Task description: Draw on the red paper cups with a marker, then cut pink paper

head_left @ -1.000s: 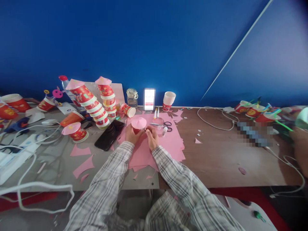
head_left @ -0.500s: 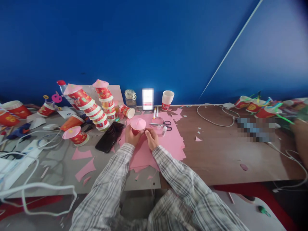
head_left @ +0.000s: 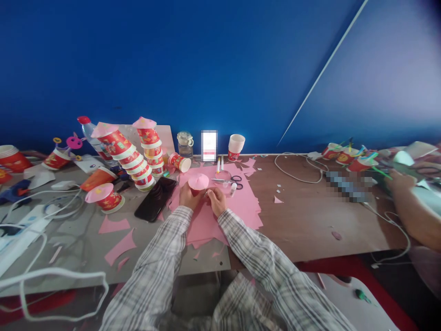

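Note:
My left hand is wrapped round a red paper cup topped with a pink paper cone. Close by on its right, my right hand has thumb and fingers pinched together near the cup's side; whatever is in the pinch is too small to name. Under both hands lie pink paper sheets. Scissors and a small white glue stick rest on the sheets just beyond my right hand. A black phone lies left of my left hand.
Two stacked cup towers lean at the left, beside a capped cup. A glass jar, a lit screen and a paper cup stand along the wall. Cables cross the left; another person's arm reaches in at right.
The view has turned slightly to the right, and the other person's arm and hand show more. My hands keep their places at the cup.

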`<state>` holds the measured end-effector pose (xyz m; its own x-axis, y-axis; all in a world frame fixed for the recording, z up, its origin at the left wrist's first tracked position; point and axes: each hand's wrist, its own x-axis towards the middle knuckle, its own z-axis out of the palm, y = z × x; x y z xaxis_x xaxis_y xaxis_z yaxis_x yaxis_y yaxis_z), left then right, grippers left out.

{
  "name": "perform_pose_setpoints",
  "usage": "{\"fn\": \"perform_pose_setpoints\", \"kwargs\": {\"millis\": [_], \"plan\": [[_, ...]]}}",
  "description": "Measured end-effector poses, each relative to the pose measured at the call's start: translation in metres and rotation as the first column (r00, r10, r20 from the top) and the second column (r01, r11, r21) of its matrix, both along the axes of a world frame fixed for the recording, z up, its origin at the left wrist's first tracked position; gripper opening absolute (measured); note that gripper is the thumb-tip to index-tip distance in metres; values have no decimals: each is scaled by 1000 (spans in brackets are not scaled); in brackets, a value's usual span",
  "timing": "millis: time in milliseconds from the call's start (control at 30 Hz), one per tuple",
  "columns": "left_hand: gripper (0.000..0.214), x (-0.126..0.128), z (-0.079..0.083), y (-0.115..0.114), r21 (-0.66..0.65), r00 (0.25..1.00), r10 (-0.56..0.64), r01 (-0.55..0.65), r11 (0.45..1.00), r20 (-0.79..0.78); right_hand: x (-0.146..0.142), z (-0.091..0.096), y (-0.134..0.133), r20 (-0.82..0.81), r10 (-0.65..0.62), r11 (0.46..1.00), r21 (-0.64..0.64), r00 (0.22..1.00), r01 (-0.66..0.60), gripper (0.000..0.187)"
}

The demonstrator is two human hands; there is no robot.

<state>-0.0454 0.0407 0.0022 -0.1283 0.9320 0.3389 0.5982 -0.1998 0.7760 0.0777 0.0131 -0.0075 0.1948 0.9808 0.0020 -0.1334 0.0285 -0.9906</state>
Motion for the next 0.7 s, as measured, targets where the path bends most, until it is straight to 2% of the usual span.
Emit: {"fn": "perform_pose_setpoints", "kwargs": {"millis": [233, 400, 467, 567, 700], "plan": [[60, 2, 2, 0, -69, 999, 37, -39, 997, -28, 3, 16, -2, 11, -48, 999, 6, 999, 48, 29], [64, 4, 3, 1, -103, 999, 29, -31, 994, -23, 27, 50, 1, 116, -45, 997, 64, 992, 38, 22], [66, 4, 2, 2, -106, 999, 28, -31, 994, -27, 44, 67, 15, 186, -47, 997, 72, 981, 34, 19], [71, 3, 2, 1, -108, 998, 36, -41, 993, -43, 68, 85, 49, 305, -21, 999, 39, 952, 9, 14], [70, 3, 2, 1, -104, 998, 34, -40, 994, -58, 87, 94, 101, 407, 10, 1000, -24, 913, 0, 17]]}}
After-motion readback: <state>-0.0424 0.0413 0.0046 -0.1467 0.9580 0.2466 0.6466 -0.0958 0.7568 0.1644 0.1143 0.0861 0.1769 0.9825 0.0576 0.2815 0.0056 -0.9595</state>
